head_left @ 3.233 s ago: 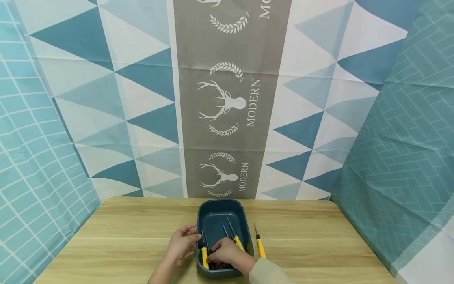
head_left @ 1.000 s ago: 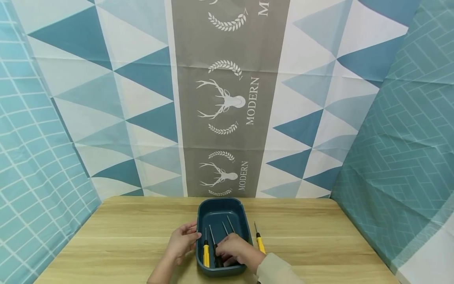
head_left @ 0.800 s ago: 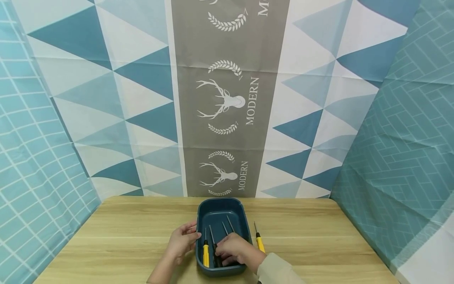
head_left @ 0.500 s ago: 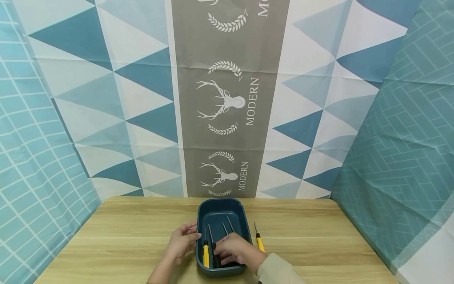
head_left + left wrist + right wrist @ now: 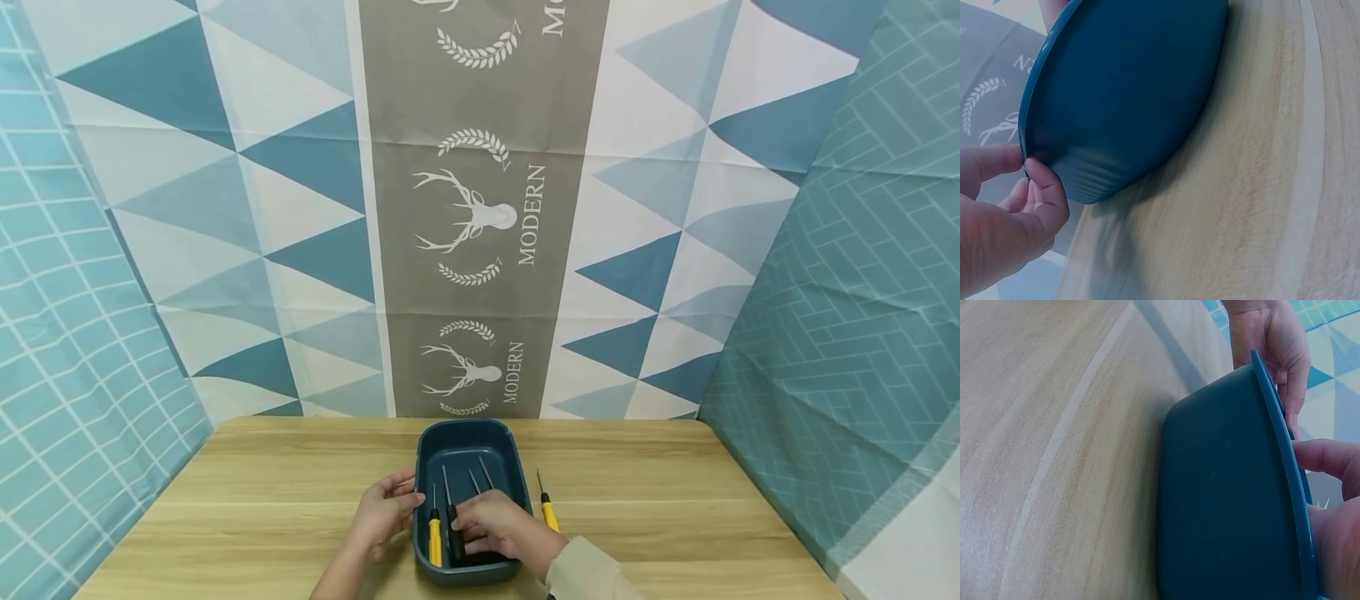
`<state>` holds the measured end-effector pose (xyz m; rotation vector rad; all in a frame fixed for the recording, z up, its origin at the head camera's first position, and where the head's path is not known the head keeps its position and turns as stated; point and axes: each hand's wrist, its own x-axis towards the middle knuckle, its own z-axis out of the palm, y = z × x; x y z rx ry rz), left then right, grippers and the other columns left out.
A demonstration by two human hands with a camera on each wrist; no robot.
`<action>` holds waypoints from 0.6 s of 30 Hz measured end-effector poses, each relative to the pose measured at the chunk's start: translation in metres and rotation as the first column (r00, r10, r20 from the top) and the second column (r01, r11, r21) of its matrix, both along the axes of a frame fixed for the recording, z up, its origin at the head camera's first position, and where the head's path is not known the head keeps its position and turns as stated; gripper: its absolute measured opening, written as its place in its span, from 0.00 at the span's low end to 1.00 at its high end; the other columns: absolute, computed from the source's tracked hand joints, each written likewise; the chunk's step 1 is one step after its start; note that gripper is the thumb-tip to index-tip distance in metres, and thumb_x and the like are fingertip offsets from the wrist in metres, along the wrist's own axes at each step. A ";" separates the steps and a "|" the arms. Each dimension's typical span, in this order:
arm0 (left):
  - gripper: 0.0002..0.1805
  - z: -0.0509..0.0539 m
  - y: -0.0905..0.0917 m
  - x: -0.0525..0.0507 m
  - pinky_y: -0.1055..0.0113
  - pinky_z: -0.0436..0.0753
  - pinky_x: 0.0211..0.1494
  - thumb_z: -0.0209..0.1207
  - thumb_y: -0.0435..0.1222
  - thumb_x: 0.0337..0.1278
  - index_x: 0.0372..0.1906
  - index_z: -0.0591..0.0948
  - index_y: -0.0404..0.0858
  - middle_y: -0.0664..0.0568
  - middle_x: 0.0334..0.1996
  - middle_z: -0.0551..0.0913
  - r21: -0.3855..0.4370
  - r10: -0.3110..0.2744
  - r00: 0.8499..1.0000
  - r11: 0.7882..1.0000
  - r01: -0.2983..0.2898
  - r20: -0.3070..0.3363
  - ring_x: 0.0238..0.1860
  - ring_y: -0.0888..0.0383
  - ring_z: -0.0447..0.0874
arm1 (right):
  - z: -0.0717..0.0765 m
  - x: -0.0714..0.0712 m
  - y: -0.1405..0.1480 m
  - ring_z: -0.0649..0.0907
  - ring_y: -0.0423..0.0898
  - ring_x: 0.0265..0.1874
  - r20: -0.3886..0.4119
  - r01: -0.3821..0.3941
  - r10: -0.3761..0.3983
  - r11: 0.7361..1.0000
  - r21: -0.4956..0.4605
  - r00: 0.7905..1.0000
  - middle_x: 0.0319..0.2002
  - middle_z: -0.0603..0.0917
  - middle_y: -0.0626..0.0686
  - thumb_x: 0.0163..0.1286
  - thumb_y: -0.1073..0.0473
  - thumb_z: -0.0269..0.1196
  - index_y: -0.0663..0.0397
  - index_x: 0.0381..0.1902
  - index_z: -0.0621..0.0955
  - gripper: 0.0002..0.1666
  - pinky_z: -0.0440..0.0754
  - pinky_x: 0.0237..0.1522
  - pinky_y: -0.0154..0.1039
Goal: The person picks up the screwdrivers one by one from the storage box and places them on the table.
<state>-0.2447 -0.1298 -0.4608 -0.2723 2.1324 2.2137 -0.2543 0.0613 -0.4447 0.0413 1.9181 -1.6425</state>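
Note:
A dark blue tray (image 5: 465, 437) stands on the table with screwdrivers in it. My left hand (image 5: 384, 515) pinches its left rim; in the left wrist view, thumb and fingers (image 5: 1047, 194) meet at the edge. Inside, a yellow-handled screwdriver (image 5: 435, 537) lies along the left wall. Beside it lies a black-handled screwdriver (image 5: 454, 533). My right hand (image 5: 495, 527) reaches over the right rim, its fingertips touching the right side of that black handle; whether they pinch it is unclear. Two more shafts (image 5: 475, 481) point forward, their handles hidden under my right hand.
Right of the tray, another yellow-handled screwdriver (image 5: 550, 514) lies on the wooden table (image 5: 637, 500), partly covered by my right sleeve (image 5: 588, 571). A patterned cloth (image 5: 465, 283) hangs behind the table's far edge.
My right hand first worked near the left yellow screwdriver, then shifted right. The black screwdriver's tip has since slid slightly forward, and more of its handle shows. The left hand stays put.

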 end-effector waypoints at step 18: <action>0.30 0.001 0.001 0.001 0.63 0.81 0.38 0.59 0.28 0.53 0.63 0.66 0.27 0.32 0.54 0.70 -0.004 -0.005 1.000 1.000 0.005 -0.006 0.37 0.58 0.78 | 0.005 -0.001 0.005 0.84 0.43 0.32 -0.014 -0.014 0.013 0.997 -0.079 1.000 0.39 0.86 0.57 0.58 0.69 0.59 0.67 0.50 0.77 0.19 0.83 0.42 0.46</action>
